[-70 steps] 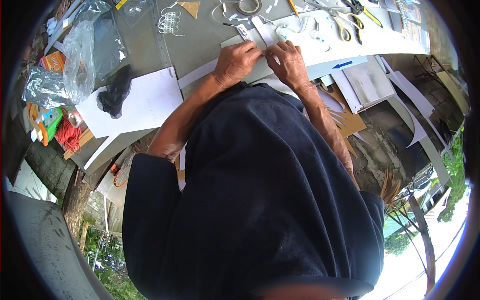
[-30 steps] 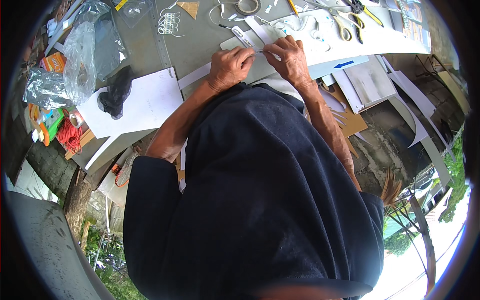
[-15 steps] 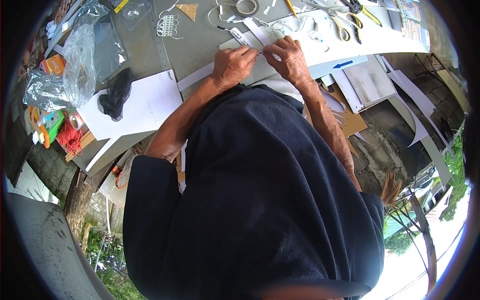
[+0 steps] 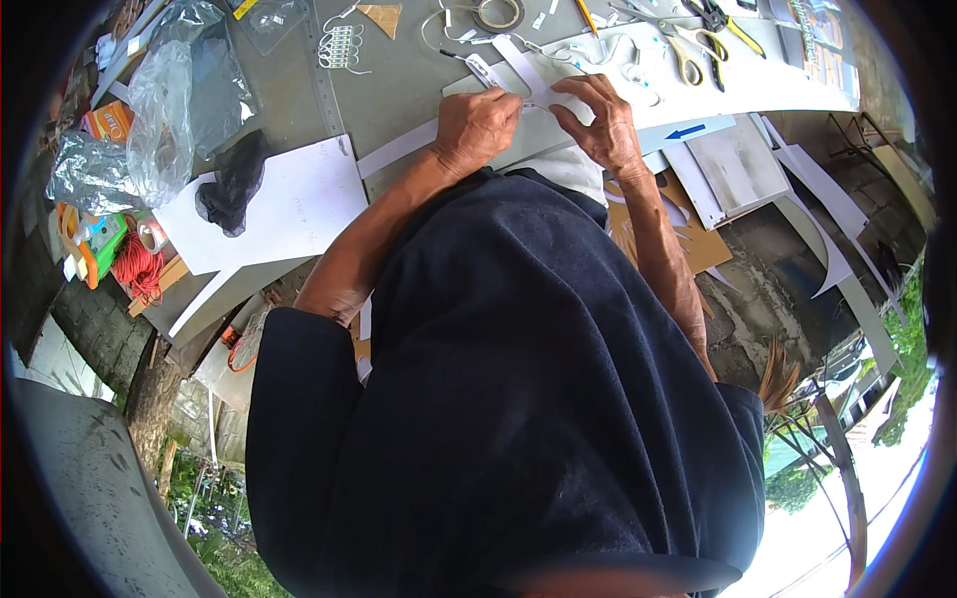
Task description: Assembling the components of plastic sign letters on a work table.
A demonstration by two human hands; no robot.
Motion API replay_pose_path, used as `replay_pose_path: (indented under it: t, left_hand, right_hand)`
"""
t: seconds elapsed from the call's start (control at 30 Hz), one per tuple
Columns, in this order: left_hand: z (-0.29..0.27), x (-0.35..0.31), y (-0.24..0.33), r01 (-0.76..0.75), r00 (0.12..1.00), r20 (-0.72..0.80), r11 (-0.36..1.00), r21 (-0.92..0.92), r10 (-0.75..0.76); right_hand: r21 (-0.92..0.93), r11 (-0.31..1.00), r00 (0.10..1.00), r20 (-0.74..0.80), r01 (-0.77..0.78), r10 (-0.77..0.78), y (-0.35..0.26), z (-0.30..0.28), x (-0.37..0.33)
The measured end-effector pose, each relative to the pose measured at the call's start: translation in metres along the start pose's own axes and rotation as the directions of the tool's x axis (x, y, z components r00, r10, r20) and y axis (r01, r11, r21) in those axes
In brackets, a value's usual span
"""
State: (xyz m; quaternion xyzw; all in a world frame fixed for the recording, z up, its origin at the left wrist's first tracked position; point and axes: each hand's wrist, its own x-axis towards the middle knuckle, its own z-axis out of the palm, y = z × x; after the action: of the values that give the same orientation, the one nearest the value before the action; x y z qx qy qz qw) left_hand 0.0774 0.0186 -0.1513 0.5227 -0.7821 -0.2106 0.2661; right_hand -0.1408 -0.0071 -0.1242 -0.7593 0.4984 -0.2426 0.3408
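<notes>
My left hand is closed in a pinch at the table's near edge. From its fingertips a small white piece with thin wire sticks out to the right; its exact kind is too small to make out. To the right, my right hand has its thumb and forefinger apart, close to the wire's free end. Just beyond my left hand lies a white LED module with wire attached. A flat white strip lies beside it. More white wired modules are spread on the white sheet.
Scissors, yellow-handled pliers, a tape roll and a pencil lie at the back. A coiled module string is far left. Plastic bags, a cut white sheet and red cord lie left.
My right hand has drawn slightly away to the right and its thumb and forefinger have parted, letting go of the small wired piece. My left hand keeps its pinch.
</notes>
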Motion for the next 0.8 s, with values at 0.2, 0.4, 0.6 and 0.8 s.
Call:
replay_pose_path:
  t: [0.2, 0.4, 0.6, 0.8]
  left_hand:
    - [0.0, 0.001, 0.002, 0.004, 1.0, -0.004, 1.0, -0.014, -0.004]
    - [0.0, 0.002, 0.004, -0.013, 1.0, -0.025, 0.999, -0.031, 0.012]
    - [0.001, 0.001, 0.004, 0.014, 1.0, -0.012, 1.0, -0.021, -0.014]
    - [0.001, 0.0, 0.003, 0.02, 1.0, -0.007, 1.0, -0.011, -0.02]
  right_hand:
    - [-0.053, 0.995, 0.946, -0.32, -0.079, 0.058, 0.001, 0.004, -0.006]
    - [0.058, 0.877, 0.834, -0.284, -0.477, 0.473, -0.014, 0.014, -0.004]
    - [0.284, 0.766, 0.789, -0.05, -0.576, 0.612, -0.016, 0.023, 0.009]
    - [0.165, 0.865, 0.879, 0.022, -0.473, 0.476, -0.006, 0.019, 0.02]
